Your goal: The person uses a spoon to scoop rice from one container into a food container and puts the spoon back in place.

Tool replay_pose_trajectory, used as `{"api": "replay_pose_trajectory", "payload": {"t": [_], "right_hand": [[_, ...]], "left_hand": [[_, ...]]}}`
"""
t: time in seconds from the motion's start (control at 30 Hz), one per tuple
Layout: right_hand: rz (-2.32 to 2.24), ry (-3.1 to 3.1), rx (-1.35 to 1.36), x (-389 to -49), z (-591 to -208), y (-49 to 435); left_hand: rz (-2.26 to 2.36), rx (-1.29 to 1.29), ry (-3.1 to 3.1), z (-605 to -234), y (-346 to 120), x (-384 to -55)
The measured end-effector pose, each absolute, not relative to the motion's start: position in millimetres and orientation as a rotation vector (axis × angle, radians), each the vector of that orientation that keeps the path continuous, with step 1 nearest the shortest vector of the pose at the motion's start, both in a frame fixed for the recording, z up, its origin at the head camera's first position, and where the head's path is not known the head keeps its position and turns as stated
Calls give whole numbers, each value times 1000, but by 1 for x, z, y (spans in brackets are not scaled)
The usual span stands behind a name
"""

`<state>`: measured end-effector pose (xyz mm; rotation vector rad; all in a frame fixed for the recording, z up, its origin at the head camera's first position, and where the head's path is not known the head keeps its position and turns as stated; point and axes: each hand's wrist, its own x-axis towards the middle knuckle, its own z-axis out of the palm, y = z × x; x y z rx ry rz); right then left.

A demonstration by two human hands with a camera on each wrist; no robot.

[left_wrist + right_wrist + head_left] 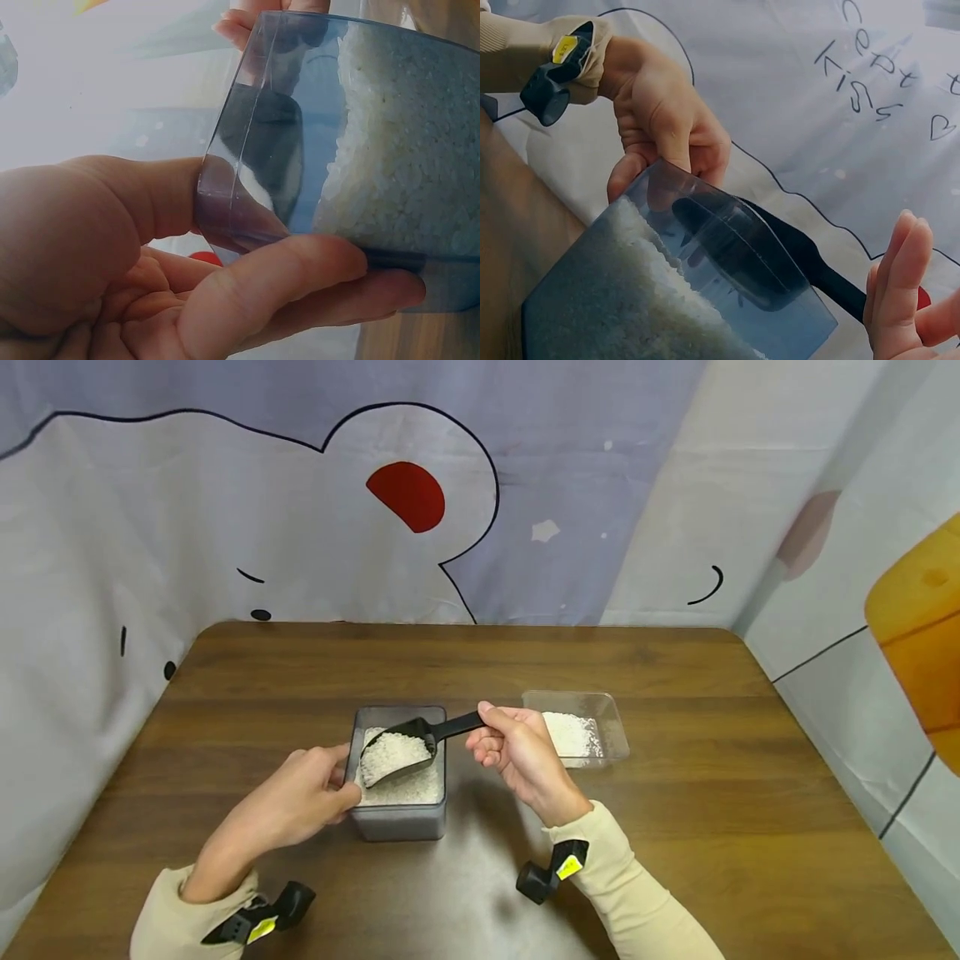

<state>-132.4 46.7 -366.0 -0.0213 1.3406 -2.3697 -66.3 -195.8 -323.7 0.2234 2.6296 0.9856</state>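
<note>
A clear grey square container (399,821) filled with white rice stands on the table. My left hand (303,797) grips its left side, the thumb by the near left corner; the left wrist view shows the fingers along the container wall (259,135). My right hand (525,760) holds a black scoop (459,725) by the end of its handle. The scoop's bowl, heaped with rice (393,756), is over the container's opening. Through the clear wall in the right wrist view, the dark bowl (742,255) shows above the rice level.
A shallow clear tray (615,727) with some white rice in it stands to the right, partly behind my right hand. The wooden table (675,827) reaches back to a printed curtain (555,485), which also hangs along both sides.
</note>
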Motion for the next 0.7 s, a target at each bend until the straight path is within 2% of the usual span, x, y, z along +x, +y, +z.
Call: {"api": "replay_pose_trajectory", "payload": {"t": [0.37,0.7], "right_hand": [[-2371,1331,-7,-126,-370,47],[-2407,1333,-20,-133,-362,54]], "left_hand": [[1005,204,2609,-331,-197,-61],[1004,225,2652,-328,-195,-65]]}}
